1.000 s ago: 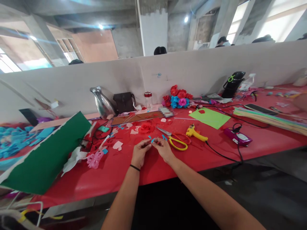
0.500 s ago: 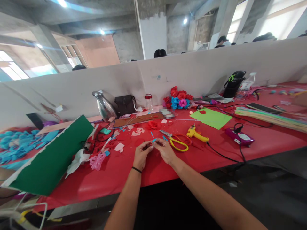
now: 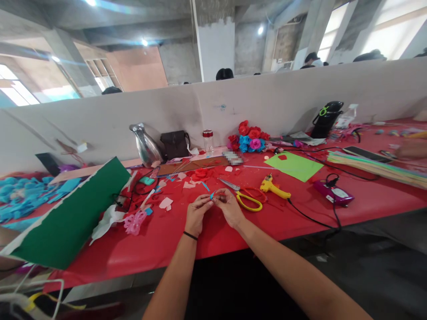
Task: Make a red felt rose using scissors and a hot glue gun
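My left hand and my right hand meet over the front of the red table. Their fingertips pinch a small strip of blue paper from both sides. The fingers cover most of it, so its full shape cannot be made out. Just beyond the fingertips lies another narrow blue strip. Scissors with yellow handles rest right of my right hand, blades pointing left. A yellow glue gun lies farther right, its black cord running toward a purple box.
A green board leans at the left, near blue paper pieces. Pink scraps and a pink lacy piece lie left of my hands. Paper roses, a jar and a steel jug stand along the partition.
The blue strip between my fingers has turned more upright, and the fingers have shifted slightly around it. A loose blue piece beside my right hand no longer shows. A blurred hand-like shape appears at the far right.
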{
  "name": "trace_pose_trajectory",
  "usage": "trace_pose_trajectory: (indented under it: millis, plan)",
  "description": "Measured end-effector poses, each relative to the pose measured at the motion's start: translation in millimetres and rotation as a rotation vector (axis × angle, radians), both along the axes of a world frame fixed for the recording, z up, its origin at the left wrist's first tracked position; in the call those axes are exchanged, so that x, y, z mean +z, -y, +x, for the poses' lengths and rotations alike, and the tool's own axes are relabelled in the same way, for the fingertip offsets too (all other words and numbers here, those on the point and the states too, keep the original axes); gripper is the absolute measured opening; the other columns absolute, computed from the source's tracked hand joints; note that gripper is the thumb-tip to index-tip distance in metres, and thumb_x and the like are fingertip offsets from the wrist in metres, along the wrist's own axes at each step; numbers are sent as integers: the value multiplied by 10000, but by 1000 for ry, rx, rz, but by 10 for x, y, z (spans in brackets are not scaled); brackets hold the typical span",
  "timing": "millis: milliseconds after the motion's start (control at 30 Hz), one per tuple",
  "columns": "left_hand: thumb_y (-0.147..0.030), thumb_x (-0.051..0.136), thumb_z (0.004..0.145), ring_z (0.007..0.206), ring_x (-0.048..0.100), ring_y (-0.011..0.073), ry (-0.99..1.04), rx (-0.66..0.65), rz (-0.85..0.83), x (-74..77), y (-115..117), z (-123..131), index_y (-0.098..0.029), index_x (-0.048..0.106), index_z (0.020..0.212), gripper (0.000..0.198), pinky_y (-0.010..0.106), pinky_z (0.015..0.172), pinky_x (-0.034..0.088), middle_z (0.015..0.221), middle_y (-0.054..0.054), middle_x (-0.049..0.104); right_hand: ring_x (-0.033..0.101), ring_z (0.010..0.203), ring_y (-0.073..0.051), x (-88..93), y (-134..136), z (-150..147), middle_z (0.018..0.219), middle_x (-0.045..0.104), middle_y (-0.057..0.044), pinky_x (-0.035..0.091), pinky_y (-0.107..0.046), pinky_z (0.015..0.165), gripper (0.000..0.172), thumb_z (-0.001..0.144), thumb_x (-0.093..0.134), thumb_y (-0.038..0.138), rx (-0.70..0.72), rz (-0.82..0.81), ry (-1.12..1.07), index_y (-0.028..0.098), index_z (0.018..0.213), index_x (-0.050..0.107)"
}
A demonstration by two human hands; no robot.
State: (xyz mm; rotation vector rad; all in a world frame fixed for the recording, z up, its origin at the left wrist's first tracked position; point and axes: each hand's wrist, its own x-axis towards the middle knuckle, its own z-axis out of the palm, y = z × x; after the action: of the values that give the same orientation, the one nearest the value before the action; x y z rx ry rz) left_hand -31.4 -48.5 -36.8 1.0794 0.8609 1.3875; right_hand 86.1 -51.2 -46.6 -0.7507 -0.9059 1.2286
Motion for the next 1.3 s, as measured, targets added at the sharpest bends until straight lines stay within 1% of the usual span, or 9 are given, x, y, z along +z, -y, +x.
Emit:
trace_pose_trajectory:
  millis: [133, 367, 667, 833, 967, 1067, 1167, 1233, 1300]
  plan:
    - [-224, 801, 517, 857, 569, 162, 31, -10, 4, 23, 20, 6, -200, 755, 685, 176, 282, 794, 448, 893, 37, 626, 546, 654, -125, -1, -3, -2, 679, 591, 43, 436, -264, 673, 288, 577, 759, 316, 14, 1, -8, 230, 748, 545]
    - [-234, 811, 503, 860, 565, 160, 64, -23, -20, 64, 49, 3, -189, 752, 657, 171, 283, 808, 436, 898, 42, 618, 560, 679, -135, -1, 6, -6, 712, 619, 27, 456, -280, 701, 259, 575, 764, 338, 23, 2, 6, 229, 729, 586]
    - [-235, 809, 514, 874, 569, 158, 80, -6, -7, 33, 20, 4, -195, 750, 666, 168, 289, 827, 436, 900, 37, 621, 571, 723, -138, -24, 3, -9, 742, 634, 19, 458, -283, 737, 229, 605, 745, 316, 19, 22, 31, 225, 764, 609]
    - [-242, 814, 507, 899, 562, 173, 22, 25, 28, 17, 6, 2, -195, 744, 672, 186, 307, 824, 440, 929, 42, 614, 589, 749, -150, -6, 8, -10, 765, 642, 15, 467, -299, 755, 264, 589, 755, 325, 1, 8, 32, 227, 768, 588]
    - [-254, 809, 520, 917, 561, 170, 46, 19, 31, -1, -6, -10, -202, 744, 676, 177, 304, 850, 425, 936, 38, 613, 590, 750, -152, 23, 28, -18, 764, 647, 15, 466, -303, 766, 238, 600, 749, 317, 11, 4, 40, 223, 756, 596]
    - [-252, 805, 523, 912, 564, 165, 59, 26, 32, -6, -13, -18, -204, 740, 661, 160, 298, 849, 422, 934, 34, 614, 583, 740, -152, 52, 53, -20, 752, 645, 16, 463, -299, 758, 211, 602, 741, 303, 29, 3, 37, 226, 751, 614]
    - [-246, 790, 540, 906, 559, 164, 19, 78, 65, -18, -27, -26, -199, 734, 651, 133, 288, 840, 418, 909, 32, 615, 582, 750, -156, 73, 73, -8, 753, 648, 15, 459, -296, 751, 185, 600, 729, 283, 50, -1, 21, 230, 750, 634]
    - [-243, 778, 559, 894, 556, 168, -18, 112, 81, -40, -45, -33, -194, 728, 654, 118, 292, 839, 415, 861, 30, 624, 579, 727, -155, 73, 75, 10, 737, 644, 14, 460, -292, 717, 160, 612, 712, 286, 65, -13, 6, 232, 747, 646]
    - [-239, 772, 567, 880, 558, 175, -28, 91, 50, -69, -68, -37, -194, 720, 668, 121, 301, 842, 415, 824, 24, 641, 567, 680, -149, 61, 66, 32, 722, 637, 9, 459, -286, 662, 127, 635, 690, 313, 75, -29, -10, 230, 719, 644]
